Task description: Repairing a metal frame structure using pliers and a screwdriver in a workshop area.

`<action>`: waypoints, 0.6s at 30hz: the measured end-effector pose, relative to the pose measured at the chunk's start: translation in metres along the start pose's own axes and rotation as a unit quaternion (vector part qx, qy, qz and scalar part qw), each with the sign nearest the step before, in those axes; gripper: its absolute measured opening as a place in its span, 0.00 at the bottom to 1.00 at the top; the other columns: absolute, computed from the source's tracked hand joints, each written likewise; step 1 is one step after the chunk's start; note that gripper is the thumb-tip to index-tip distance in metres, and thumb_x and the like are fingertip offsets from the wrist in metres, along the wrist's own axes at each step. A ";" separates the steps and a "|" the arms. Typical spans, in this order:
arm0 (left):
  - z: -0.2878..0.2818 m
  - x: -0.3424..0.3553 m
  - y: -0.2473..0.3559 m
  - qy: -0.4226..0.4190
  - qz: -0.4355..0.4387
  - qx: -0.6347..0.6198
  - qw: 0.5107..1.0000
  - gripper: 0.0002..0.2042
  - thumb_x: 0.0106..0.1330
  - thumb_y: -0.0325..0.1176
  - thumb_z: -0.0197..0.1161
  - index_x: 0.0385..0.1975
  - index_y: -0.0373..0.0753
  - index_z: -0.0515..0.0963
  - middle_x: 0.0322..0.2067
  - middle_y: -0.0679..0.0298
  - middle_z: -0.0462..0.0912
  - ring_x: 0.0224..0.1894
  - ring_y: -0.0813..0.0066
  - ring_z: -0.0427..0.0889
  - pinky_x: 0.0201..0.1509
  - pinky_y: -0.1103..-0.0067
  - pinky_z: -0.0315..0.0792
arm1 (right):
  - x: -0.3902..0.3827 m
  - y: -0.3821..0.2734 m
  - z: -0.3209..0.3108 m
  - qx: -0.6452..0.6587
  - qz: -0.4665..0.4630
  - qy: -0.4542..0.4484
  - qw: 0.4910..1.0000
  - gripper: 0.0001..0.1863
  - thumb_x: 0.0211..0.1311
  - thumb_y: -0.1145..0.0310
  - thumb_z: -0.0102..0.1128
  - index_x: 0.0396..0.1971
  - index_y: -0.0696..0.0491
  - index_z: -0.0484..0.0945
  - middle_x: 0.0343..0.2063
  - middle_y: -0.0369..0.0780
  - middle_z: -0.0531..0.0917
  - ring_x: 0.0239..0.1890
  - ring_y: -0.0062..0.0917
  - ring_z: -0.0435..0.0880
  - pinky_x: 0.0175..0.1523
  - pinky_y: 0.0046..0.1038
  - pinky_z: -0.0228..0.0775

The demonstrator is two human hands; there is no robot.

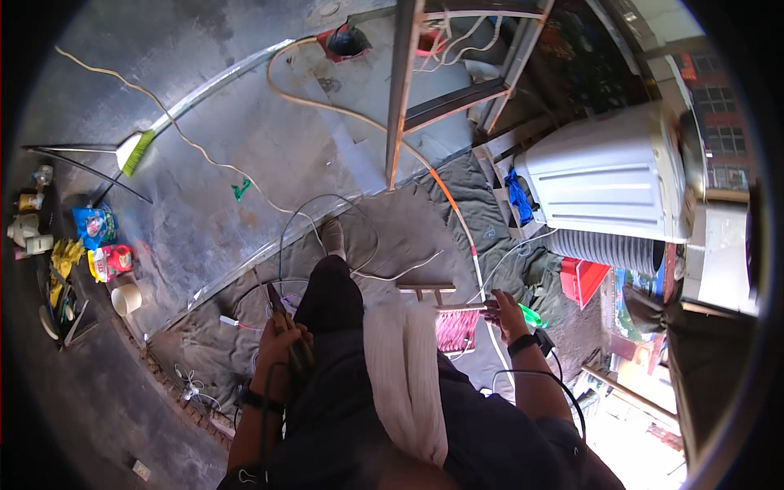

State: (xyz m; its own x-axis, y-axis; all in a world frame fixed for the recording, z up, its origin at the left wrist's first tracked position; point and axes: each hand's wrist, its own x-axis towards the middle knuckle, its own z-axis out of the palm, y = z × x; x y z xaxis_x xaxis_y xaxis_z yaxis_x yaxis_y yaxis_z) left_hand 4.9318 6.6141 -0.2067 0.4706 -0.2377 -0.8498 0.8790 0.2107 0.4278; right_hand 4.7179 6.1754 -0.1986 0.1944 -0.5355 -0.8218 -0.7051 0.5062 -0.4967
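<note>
My left hand is closed around a dark, narrow-tipped tool with a brownish grip; its exact kind is unclear. On the other side, my right hand has its fingers bent round the end of a thin wooden bar. That bar appears to belong to a low folding stool with a pink woven seat, which is partly hidden by my body. A long white cloth hangs down my front between my arms. Below, one shoe stands on a grey cloth.
A rusty metal frame rises ahead. A long hose and loose cables cross the floor. At left lie a green-bristled broom, bags and a white tub. A white appliance and a red bin are at right.
</note>
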 end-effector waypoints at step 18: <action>0.014 0.070 0.076 0.132 -0.065 -0.075 0.986 0.15 0.54 0.23 0.56 0.42 0.38 0.65 0.31 0.57 0.76 0.31 0.62 0.81 0.36 0.68 0.79 | 0.194 -0.439 0.326 -0.231 -0.486 -0.044 0.842 0.38 0.48 0.54 0.72 0.52 0.66 0.70 0.46 0.45 0.80 0.51 0.29 0.78 0.54 0.27 0.67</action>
State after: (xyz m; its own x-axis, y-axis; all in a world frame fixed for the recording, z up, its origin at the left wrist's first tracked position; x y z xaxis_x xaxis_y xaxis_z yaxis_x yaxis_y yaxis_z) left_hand 5.0324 6.6002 -0.2289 0.3015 -0.0213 -0.9532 0.8997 0.3375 0.2770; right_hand 5.2878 6.0692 -0.2312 0.8675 -0.4833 -0.1175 -0.3703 -0.4700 -0.8012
